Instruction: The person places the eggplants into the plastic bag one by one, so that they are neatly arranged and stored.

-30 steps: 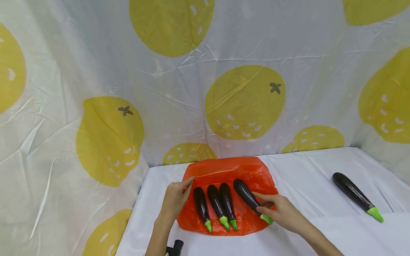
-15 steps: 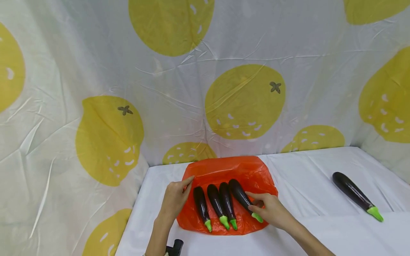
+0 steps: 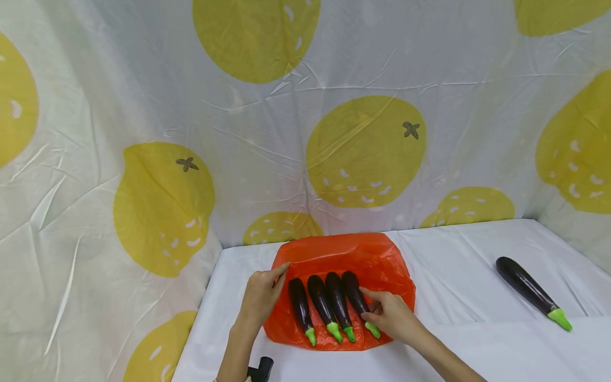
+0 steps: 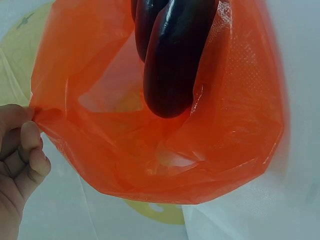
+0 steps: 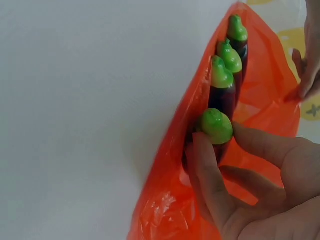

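Low in the centre of the head view, the right hand (image 3: 392,317) pinches the green stem end of the fourth eggplant (image 3: 355,295), lying beside three others on the orange bag (image 3: 382,260). The left hand (image 3: 260,296) seems to pinch the bag's left edge. A fifth eggplant (image 3: 525,285) lies on the counter (image 3: 453,276) at far right.

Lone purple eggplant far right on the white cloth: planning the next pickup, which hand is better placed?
Right hand: nearer the lone eggplant, though gripping another eggplant. Left hand pinches the orange plastic bag.
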Tool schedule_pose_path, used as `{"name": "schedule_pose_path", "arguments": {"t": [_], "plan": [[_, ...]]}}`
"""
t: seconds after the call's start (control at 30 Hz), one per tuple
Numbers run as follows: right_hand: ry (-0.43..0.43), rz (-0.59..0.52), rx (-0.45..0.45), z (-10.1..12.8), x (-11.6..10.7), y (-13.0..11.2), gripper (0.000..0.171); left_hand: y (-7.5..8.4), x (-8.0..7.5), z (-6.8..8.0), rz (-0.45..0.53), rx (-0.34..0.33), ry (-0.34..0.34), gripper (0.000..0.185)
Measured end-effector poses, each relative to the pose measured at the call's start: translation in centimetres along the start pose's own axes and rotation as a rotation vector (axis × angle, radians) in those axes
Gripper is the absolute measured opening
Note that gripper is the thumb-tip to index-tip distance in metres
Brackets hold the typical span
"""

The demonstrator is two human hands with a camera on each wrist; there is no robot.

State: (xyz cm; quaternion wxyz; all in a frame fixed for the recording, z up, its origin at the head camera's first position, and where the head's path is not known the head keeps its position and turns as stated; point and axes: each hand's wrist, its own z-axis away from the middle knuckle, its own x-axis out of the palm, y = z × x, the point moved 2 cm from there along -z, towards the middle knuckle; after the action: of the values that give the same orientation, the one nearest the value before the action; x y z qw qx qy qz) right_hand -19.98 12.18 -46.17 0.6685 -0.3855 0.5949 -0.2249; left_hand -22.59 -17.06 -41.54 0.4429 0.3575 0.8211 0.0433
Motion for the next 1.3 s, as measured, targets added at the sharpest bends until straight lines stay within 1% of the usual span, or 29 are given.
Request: {"name": "schedule_pose_path", "arguments": {"t": [0.27, 0.47, 0.6, 0.7, 0.87, 1.03, 1.17, 1.23, 1.3], "plan": [[-0.016, 0.004, -0.061, 0.1, 0.7, 0.1, 0.061, 0.0, 0.1, 0.0, 0.009, 0.016, 0.011, 0.029], [-0.036, 0.031, -0.087, 0.1, 0.9, 0.0, 0.063, 0.2, -0.1, 0.0, 0.001, 0.004, 0.010, 0.030], [-0.067, 0.009, -0.088, 0.1, 0.5, 0.2, 0.064, 0.2, -0.1, 0.0, -0.010, -0.002, 0.008, 0.030], [-0.075, -0.023, -0.082, 0.6, -0.2, 0.6, 0.064, 0.2, 0.0, 0.0, -0.008, 0.008, 0.008, 0.030], [-0.076, -0.047, -0.069, 1.8, -2.0, 2.0, 0.062, 0.2, 0.3, 0.1, -0.004, 0.021, 0.011, 0.030], [-0.051, -0.032, -0.082, 3.8, -5.4, 4.4, 0.052, 0.2, 0.4, 0.0, -0.001, 0.042, 0.031, 0.030], [0.028, 0.044, -0.056, 5.5, -8.4, 6.8, 0.047, 0.2, 0.4, 0.0, -0.001, 0.049, 0.021, 0.030], [0.084, 0.097, -0.045, 6.1, -9.6, 8.0, 0.046, 0.2, 0.2, 0.0, -0.002, 0.031, 0.019, 0.030], [0.150, 0.145, -0.058, 6.6, -10.8, 9.1, 0.045, 0.1, 0.0, 0.1, -0.006, 0.016, 0.021, 0.029]]}}
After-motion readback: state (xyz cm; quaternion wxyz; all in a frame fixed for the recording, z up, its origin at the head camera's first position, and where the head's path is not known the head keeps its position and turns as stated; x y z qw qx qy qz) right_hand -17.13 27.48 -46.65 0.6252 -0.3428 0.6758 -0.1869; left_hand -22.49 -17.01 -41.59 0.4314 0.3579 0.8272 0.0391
